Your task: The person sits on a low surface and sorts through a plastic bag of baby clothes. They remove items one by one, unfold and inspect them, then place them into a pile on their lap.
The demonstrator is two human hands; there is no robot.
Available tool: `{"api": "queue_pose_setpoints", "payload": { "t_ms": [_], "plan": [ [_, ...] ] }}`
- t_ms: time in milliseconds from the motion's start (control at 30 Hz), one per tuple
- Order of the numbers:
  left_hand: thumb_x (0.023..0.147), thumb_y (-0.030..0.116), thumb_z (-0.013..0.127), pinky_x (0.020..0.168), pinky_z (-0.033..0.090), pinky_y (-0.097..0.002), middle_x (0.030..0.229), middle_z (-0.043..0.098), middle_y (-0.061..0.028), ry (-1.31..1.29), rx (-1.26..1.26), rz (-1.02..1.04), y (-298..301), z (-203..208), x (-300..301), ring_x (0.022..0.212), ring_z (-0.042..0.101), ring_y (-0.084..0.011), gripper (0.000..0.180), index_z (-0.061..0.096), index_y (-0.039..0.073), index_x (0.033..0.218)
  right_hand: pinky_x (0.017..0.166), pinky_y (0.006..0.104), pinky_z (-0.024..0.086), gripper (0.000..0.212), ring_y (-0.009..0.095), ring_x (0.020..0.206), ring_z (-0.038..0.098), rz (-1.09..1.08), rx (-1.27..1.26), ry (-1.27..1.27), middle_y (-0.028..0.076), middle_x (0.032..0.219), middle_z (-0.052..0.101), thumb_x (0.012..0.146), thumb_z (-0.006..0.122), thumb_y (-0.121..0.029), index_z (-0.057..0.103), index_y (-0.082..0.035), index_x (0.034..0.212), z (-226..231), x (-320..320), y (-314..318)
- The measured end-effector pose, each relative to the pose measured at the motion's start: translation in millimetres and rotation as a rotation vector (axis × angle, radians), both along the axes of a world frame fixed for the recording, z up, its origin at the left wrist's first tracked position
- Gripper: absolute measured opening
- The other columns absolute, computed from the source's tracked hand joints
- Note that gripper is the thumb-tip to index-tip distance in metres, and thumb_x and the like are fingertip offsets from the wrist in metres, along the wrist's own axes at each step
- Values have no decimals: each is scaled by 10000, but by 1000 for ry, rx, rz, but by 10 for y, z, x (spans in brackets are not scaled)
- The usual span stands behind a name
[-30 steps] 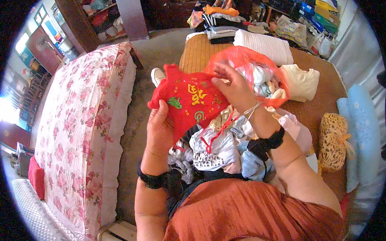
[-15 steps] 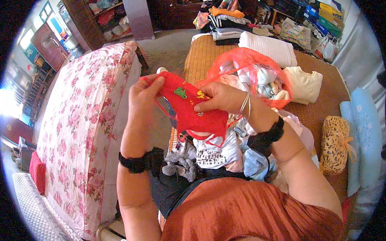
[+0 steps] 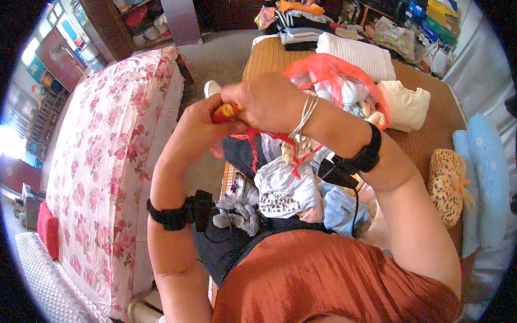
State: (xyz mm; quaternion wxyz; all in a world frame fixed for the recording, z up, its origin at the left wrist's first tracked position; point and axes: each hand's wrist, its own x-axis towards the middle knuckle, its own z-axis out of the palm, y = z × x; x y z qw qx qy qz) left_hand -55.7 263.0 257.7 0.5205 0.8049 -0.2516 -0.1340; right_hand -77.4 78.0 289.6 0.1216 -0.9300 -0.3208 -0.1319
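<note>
All bunched up, held the red cloth (image 3: 220, 114) in front of the rust-coloured top (image 3: 331, 273), clamped by left grip (image 3: 200, 119) and right grip (image 3: 262, 101) close together. Let red strings (image 3: 254, 154) dangle near the white garment (image 3: 285, 184), with blue clothing (image 3: 341, 207) lying just beside it on the bed (image 3: 412, 142).

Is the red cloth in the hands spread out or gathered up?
Gathered up: only a small patch of the red cloth shows between the left hand and right hand, with red cords hanging below.
</note>
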Motion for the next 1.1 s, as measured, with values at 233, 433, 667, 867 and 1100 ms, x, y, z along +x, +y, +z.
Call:
{"api": "queue_pose_setpoints", "payload": {
  "t_ms": [233, 433, 667, 867, 1100],
  "plan": [
    [882, 196, 585, 561, 488, -355, 705, 652, -169, -450, 317, 465, 72, -74, 90, 616, 641, -230, 221, 684, 9, 943, 585, 482, 482, 229, 376, 738, 628, -105, -46, -91, 168, 786, 643, 796, 610, -165, 498, -77, 976, 90, 3, -153],
    [923, 185, 469, 708, 546, -408, 982, 662, -181, 76, -341, 469, 39, -137, 102, 838, 665, -308, 309, 604, -14, 1117, 551, 416, 530, 202, 275, 666, 667, -10, 159, -470, 99, 736, 641, 845, 522, -179, 520, -78, 1019, -317, -114, 31],
    [827, 263, 573, 1025, 410, -460, 1255, 564, -170, 564, -1339, -33, -1, -596, -221, 1146, 551, -322, 566, 459, -18, 1305, 588, 389, 496, 385, 291, 743, 591, 53, 305, -328, 100, 856, 526, 736, 638, -92, 574, -68, 1115, -684, -264, 104],
    [874, 185, 559, 1036, 395, -435, 1272, 547, -182, 686, -1422, 63, -71, -734, -393, 1158, 541, -311, 495, 444, -7, 1315, 729, 392, 499, 556, 310, 858, 574, 30, 238, -209, 137, 961, 549, 702, 655, -67, 544, -16, 1244, -864, -339, 215],
    [922, 68, 493, 922, 504, -444, 1151, 622, -176, 823, -1121, 245, 114, -535, -265, 1028, 633, -298, 292, 536, -28, 1194, 923, 360, 452, 593, 253, 1125, 532, 91, 1118, 128, 149, 1289, 508, 841, 673, -307, 469, -7, 1310, -957, -181, -98]
  ]
}}
